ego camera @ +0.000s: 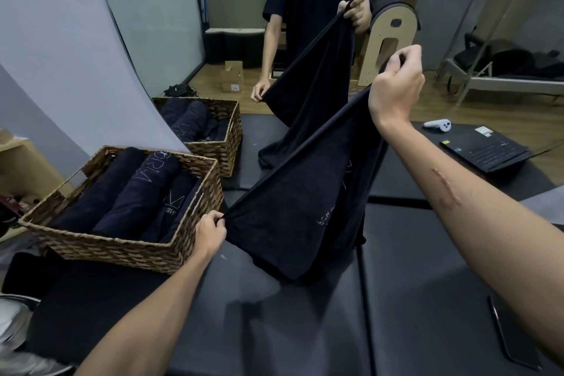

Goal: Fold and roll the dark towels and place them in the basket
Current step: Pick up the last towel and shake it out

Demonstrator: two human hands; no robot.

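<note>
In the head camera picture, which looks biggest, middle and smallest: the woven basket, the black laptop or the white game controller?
Largest: the woven wicker basket.
Middle: the black laptop, though it lies farther away, so it may look smaller than it is.
Smallest: the white game controller.

The towel [293, 201] is dark, soft, matt cloth with a fine nap and pale lettering. Left of it, the basket [128, 246] is coarse woven straw-coloured wicker, rough to the eye, holding rolled towels [128, 192] of the same matt cloth. Beneath the basket, the padded surface [412, 299] looks like smooth dark vinyl with a dull sheen.
</note>
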